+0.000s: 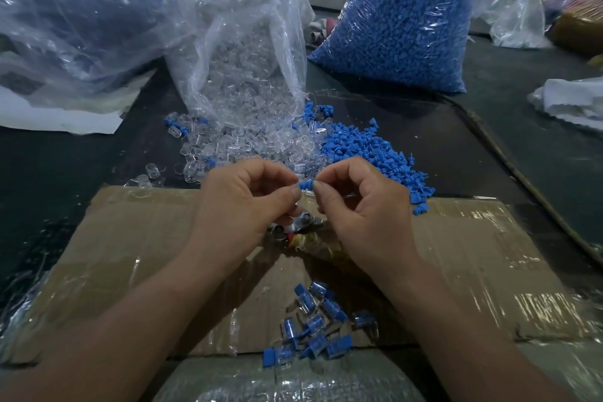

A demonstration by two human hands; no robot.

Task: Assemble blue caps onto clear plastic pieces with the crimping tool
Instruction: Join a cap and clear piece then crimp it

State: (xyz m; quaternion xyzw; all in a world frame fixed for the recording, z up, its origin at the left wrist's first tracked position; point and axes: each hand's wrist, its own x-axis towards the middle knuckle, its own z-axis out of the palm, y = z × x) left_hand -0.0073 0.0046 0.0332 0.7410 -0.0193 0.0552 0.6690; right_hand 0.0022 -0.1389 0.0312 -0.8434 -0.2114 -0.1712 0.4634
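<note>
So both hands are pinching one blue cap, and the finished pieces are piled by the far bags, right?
No: the head view shows the finished pieces on the cardboard nearest the person. Left hand and right hand do pinch one blue cap.

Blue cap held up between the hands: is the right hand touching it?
Touching. The head view shows fingers of the right hand pinching one end of the blue cap, no gap.

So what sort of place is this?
Most likely a small workshop or factory bench for hand assembly: a bulk bag of blue caps, a spilling bag of clear plastic pieces, and a pile of finished pieces on taped cardboard.
</note>
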